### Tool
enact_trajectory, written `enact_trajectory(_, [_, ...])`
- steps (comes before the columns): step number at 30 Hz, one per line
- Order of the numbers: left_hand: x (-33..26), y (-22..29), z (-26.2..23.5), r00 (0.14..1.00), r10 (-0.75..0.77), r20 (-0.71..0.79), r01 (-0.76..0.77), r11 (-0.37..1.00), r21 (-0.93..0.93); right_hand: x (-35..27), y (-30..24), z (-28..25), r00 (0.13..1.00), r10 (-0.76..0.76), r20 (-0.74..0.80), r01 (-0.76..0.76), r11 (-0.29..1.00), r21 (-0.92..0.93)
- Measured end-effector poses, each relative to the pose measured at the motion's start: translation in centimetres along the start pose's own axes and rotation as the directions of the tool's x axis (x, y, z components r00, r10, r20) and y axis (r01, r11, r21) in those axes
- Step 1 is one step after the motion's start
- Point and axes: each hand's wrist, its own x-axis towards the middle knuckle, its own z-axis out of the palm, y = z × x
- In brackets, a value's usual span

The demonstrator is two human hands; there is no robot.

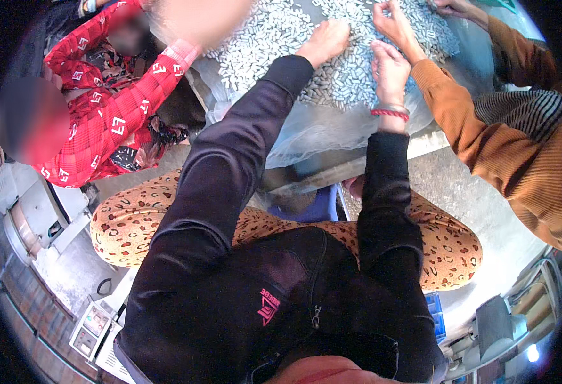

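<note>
**Still sorting: both hands in the heap of small white pieces**

Progress, as a judgement: early to mid. The heap of small white pieces (351, 70) covers most of the clear plastic sheet (313, 134) on the bench (422, 144); no sorted pile or container shows near the fingers, so most of the work looks left to do.

Left hand (324, 41): curled into a loose fist, knuckles down on the heap, fingers together; whether it holds pieces I cannot tell.

Right hand (390, 67): flat on the pieces, fingers (383, 51) close together and bent, nothing visibly gripped. Red and silver bangles (390, 112) at its wrist.

Just beyond the right fingers, another person's hand (393, 22), in an orange sleeve (479, 109), also works the heap.

Pieces: short, pale, oblong, roughly uniform, lying loose and jumbled. Finer detail too small to read.
</note>
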Motion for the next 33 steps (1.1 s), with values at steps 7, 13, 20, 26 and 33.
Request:
enact_trajectory(7, [-0.6, -1.1, -5.3, 0.978, -0.079, 0.195, 0.035, 0.975, 0.218, -5.6, -0.7, -1.9, 0.94, 0.057, 0.338, -0.299, 0.62, 0.726])
enact_trajectory(13, [-0.1, -0.9, -10.0, 0.94, 0.026, 0.339, -0.118, 0.96, 0.252, -4.7, 3.4, -1.9, 0.844, -0.088, 0.529, -0.493, 0.26, 0.83])
enact_trajectory(20, [-6.3, 8.9, -12.1, 0.824, 0.406, 0.394, -0.477, 0.874, 0.097, -8.4, -1.6, 3.8, 0.863, 0.423, 0.275, -0.469, 0.47, 0.748])
enact_trajectory(26, [-4.9, 10.7, -14.8, 0.94, 0.309, 0.144, -0.247, 0.909, -0.335, -5.8, 1.9, 0.5, 0.862, 0.216, 0.458, -0.504, 0.268, 0.821])
enact_trajectory(33, [0.0, -3.7, -4.6, 0.966, 0.173, -0.193, -0.202, 0.969, -0.144, -4.0, -5.8, 1.7, 0.952, 0.151, 0.267, -0.304, 0.572, 0.762])
